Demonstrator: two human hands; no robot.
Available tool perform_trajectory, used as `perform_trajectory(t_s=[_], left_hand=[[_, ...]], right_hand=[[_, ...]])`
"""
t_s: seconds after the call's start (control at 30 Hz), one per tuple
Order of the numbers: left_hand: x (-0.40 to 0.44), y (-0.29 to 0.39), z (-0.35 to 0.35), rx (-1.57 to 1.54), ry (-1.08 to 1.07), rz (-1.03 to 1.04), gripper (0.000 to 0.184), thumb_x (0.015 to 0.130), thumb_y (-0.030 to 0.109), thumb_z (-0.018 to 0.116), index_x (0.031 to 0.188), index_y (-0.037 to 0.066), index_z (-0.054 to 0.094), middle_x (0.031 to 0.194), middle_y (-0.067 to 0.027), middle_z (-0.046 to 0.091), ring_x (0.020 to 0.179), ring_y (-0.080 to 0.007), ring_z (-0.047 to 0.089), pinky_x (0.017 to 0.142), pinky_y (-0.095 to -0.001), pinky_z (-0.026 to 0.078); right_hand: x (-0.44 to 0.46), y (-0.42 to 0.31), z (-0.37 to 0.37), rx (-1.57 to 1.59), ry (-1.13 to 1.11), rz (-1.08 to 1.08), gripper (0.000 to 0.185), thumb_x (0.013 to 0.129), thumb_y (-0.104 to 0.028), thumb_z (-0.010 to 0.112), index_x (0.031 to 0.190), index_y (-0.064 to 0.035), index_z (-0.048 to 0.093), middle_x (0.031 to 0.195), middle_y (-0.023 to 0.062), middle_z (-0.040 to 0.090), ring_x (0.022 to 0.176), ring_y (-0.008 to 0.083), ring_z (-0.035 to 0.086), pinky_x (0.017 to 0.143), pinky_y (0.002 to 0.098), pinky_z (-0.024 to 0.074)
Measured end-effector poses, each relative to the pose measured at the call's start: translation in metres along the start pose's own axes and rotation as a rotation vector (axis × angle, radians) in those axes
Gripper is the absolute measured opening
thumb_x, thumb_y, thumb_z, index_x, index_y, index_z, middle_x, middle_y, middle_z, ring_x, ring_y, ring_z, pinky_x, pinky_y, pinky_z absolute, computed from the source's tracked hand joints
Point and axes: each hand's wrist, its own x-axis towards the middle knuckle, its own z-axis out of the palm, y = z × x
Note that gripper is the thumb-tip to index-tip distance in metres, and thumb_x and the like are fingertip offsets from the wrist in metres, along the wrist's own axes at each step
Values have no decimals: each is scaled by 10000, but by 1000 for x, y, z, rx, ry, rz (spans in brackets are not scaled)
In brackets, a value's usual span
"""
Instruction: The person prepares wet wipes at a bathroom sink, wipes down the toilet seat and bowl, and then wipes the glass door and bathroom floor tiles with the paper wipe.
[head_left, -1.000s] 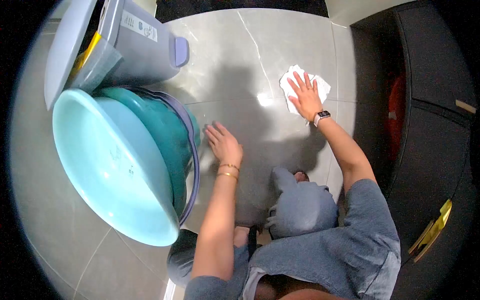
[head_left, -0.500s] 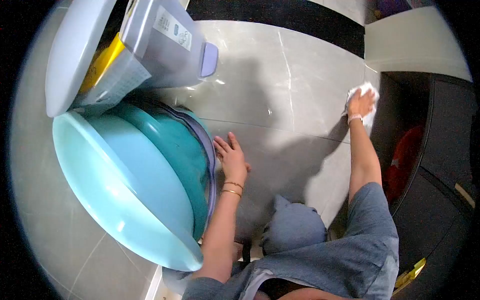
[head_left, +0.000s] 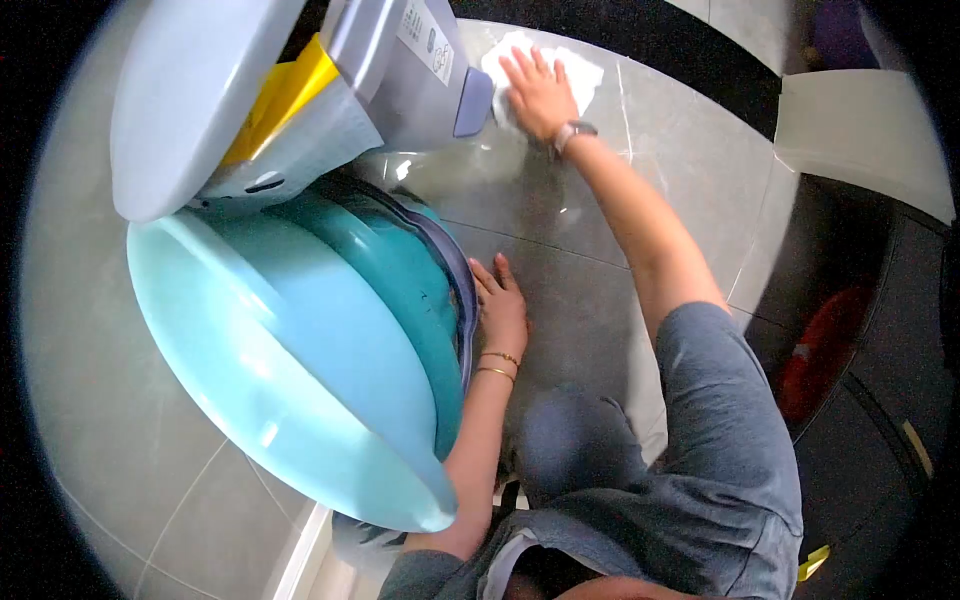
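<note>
My right hand (head_left: 541, 97) lies flat with fingers spread on a white cloth (head_left: 592, 78), pressing it against the grey tiled floor (head_left: 590, 225). The cloth is spread out under the palm, close to a grey-lilac bin (head_left: 410, 100); whether it is fabric or paper I cannot tell. My left hand (head_left: 503, 312) rests with fingers stretched out on the floor, right beside the rims of a stack of basins. The outermost is a large light-blue basin (head_left: 330, 330), standing on its side; a teal basin (head_left: 395, 270) and a grey-purple rim (head_left: 445, 250) are behind it.
The bin's lid (head_left: 195, 110) stands raised, and a yellow liner (head_left: 290, 95) shows inside. A black strip (head_left: 640, 45) runs along the far side. On the right are a pale panel (head_left: 860, 135), dark furniture (head_left: 910, 330) and a red object (head_left: 825, 350) in shadow.
My right hand has swept the cloth from the far right of the floor leftward to near the bin. My left hand stays beside the basins, and the view has shifted slightly.
</note>
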Motion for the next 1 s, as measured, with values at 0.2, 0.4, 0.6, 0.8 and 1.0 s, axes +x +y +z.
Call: perform_trajectory(t_s=[0.2, 0.4, 0.6, 0.8, 1.0], left_hand=[[5, 16, 4, 25, -39, -21, 1131, 596, 253, 835, 1443, -20, 137, 1431, -401, 76, 1338, -540, 104, 1118, -475, 202], [9, 15, 10, 72, 45, -20, 1290, 457, 282, 895, 1445, -11, 119, 1438, -388, 90, 1353, -511, 111, 1108, -463, 235], [6, 12, 14, 161, 38, 1, 1293, 461, 334, 889, 1445, -10, 124, 1415, -404, 143, 1341, -514, 152, 1110, -408, 247], [12, 33, -3, 208, 21, -14, 1165, 536, 278, 833, 1451, 13, 163, 1424, -380, 179, 1332, -485, 228, 1047, -436, 341], [10, 34, 1, 300, 48, -46, 1191, 528, 346, 848, 1451, 25, 168, 1428, -370, 183, 1340, -475, 217, 1063, -390, 336]], right_hand=[[-141, -33, -33, 106, -223, -392, 611, 873, -229, 491, 1446, -212, 278, 1519, 53, 226, 1394, 247, 219, 1117, 505, 159], [-247, -1, -89, 17, -493, -225, 626, 837, -350, 545, 1414, -206, 350, 1510, 19, 260, 1389, 223, 239, 1082, 607, 147], [-296, 146, -96, -220, -67, 541, 607, 917, -360, 439, 1459, -179, 235, 1534, 75, 173, 1402, 330, 164, 1057, 648, 124], [-122, 140, -32, -223, 110, 496, 569, 924, -332, 406, 1439, -122, 286, 1518, 117, 211, 1396, 323, 183, 1090, 568, 148], [-133, 0, -24, 83, -210, -125, 567, 897, -297, 475, 1428, -178, 311, 1517, 59, 232, 1393, 268, 217, 1114, 502, 164]])
